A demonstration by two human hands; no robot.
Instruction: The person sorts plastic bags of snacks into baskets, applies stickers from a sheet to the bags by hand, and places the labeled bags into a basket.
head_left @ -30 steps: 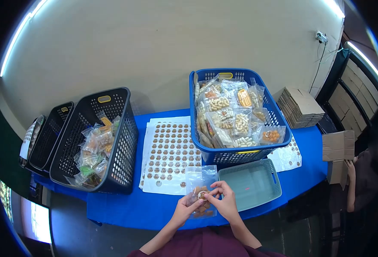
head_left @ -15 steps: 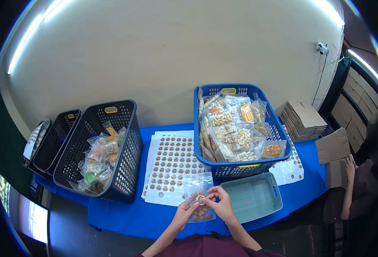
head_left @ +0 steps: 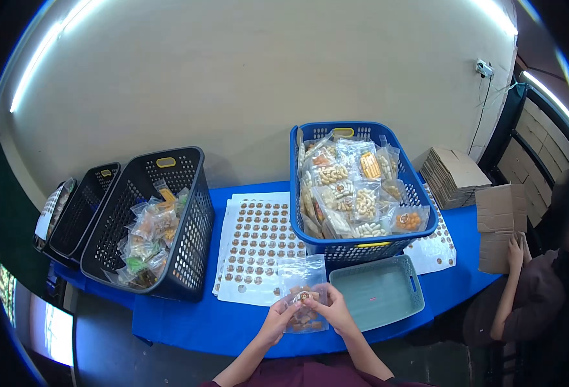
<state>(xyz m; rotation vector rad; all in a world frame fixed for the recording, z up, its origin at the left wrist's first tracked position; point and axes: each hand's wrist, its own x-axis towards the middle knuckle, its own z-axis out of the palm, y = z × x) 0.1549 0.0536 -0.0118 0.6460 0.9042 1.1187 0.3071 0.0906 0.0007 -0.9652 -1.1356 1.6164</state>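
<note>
A clear plastic bag [head_left: 302, 272] with brown pieces inside lies at the table's front edge, over a corner of the sticker sheets [head_left: 259, 242]. My left hand [head_left: 277, 322] grips the bag's left side. On its right side, my right hand [head_left: 337, 311] holds it too, fingers closed. Both thumbs meet at a round sticker [head_left: 306, 296] on the bag's front. Right of my hands sits a grey-green tray [head_left: 375, 293]. Behind it stands a blue basket [head_left: 368, 248] full of bagged snacks.
A dark basket [head_left: 197, 226] with filled bags stands on the left, beside more dark baskets [head_left: 71, 248]. Flattened cardboard boxes [head_left: 452, 177] are stacked at the back right. At the right edge, another person's hands [head_left: 519, 253] hold a cardboard box [head_left: 500, 209].
My right fingers have lowered onto the bag, and both thumbs now press on the sticker. The other person's cardboard has shifted and opened upright, with their hands moved left.
</note>
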